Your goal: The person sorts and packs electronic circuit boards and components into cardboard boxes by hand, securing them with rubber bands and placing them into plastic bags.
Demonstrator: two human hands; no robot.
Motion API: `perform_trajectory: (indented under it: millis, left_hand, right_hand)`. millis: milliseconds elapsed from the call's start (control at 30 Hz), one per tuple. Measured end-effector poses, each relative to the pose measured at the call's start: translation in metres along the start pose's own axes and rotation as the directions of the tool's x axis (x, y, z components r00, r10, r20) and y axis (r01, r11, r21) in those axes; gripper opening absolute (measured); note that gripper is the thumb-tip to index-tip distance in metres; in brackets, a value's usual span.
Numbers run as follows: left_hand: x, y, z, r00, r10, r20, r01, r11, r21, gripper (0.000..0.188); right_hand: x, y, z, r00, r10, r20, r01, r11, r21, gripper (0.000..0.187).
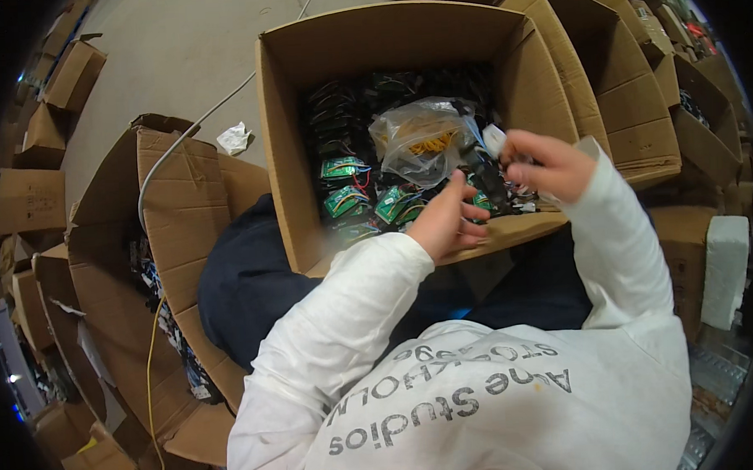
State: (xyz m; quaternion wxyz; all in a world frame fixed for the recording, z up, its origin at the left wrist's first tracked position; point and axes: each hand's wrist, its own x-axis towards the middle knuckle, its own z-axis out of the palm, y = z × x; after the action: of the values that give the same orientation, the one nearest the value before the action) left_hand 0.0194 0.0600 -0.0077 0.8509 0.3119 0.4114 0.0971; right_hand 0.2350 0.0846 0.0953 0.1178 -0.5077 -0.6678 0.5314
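Observation:
A large open cardboard box (pixel 384 25) stands in front of me, packed with black parts and green circuit boards (pixel 344 201) with coloured wires. On top of them lies a clear plastic bag (pixel 393 133) with thin yellow pieces (pixel 433 143) inside. My left hand (pixel 445 222) is over the box's near edge, fingers apart, palm facing right; nothing shows in its grasp. Farther right, my right hand (pixel 552 165) has curled fingers closed at a small white piece (pixel 494 140), whose kind is unclear. Blue and white wires (pixel 473 130) run beside that piece.
More open cardboard boxes (pixel 631 98) stand at the right, beside a white foam block (pixel 724 272). To my left is another open box (pixel 182 201) holding wired parts. A grey cable (pixel 195 125) crosses the floor near a crumpled white scrap (pixel 234 139).

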Motion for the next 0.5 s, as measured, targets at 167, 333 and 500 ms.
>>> perform_trajectory:
  millis: [167, 333, 500]
  left_hand:
    - [-0.010, 0.019, 0.013, 0.952, 0.244, 0.185, -0.069, 0.762, -0.644, 0.085]
    - [-0.010, 0.011, 0.005, 0.970, 0.244, -0.022, -0.225, 0.851, -0.474, 0.045]
    - [-0.019, 0.030, 0.010, 0.900, 0.409, -0.153, -0.436, 0.835, -0.336, 0.022]
  right_hand:
    - [-0.039, -0.030, 0.052, 0.896, -0.408, 0.175, 0.443, 0.786, -0.430, 0.022]
    - [-0.036, -0.017, 0.068, 0.830, -0.503, 0.239, 0.551, 0.678, -0.487, 0.025]
    - [-0.029, -0.015, 0.040, 0.898, -0.422, -0.126, 0.413, 0.906, -0.097, 0.041]
